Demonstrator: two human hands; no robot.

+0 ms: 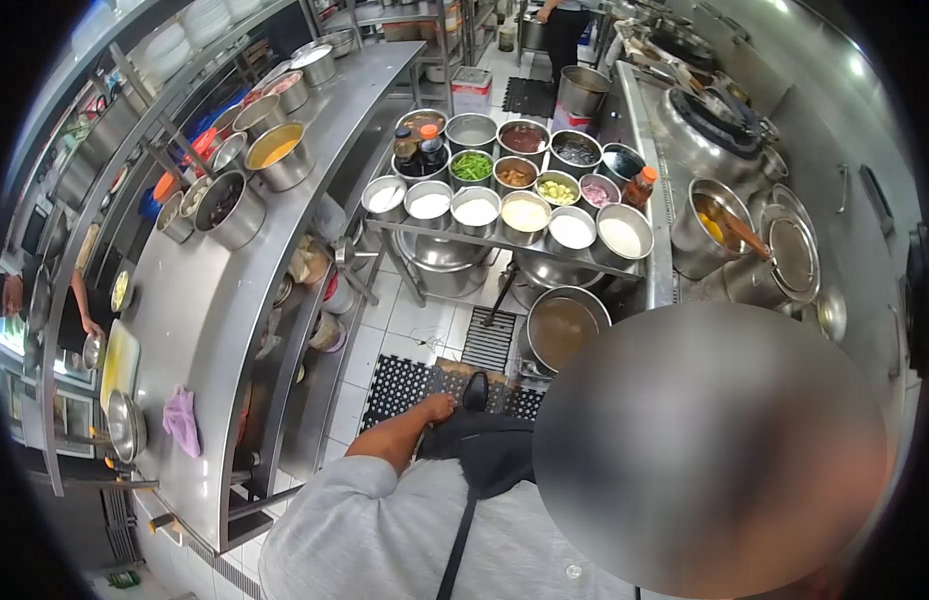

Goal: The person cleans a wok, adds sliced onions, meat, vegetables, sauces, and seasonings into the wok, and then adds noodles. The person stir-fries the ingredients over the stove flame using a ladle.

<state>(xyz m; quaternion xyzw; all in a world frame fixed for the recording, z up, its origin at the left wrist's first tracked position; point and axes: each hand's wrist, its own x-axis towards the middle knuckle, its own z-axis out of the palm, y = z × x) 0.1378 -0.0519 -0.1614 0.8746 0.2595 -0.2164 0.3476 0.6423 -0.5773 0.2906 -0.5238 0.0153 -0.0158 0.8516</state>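
Observation:
My left hand [440, 407] hangs low beside the black apron [490, 455], above the floor mat. Its fingers look curled in, and I see nothing in them. A large blurred patch covers the lower right, and my right hand does not show. In front of me, a steel stand [505, 250] bears rows of steel pots. They hold white powders or grains, chopped green vegetables [473, 166], pale yellow pieces [557, 191] and dark liquids. An orange-capped bottle [640, 187] stands at the right end. Below the stand sits a big pot of brownish liquid [563, 332].
A long steel counter [185, 330] on the left carries pots, a purple cloth [182, 420] and bowls. Another person's hand [92, 328] reaches in beyond it. Cooking equipment and a pot with a wooden-handled utensil [712, 228] line the right. Another person [565, 40] stands far back.

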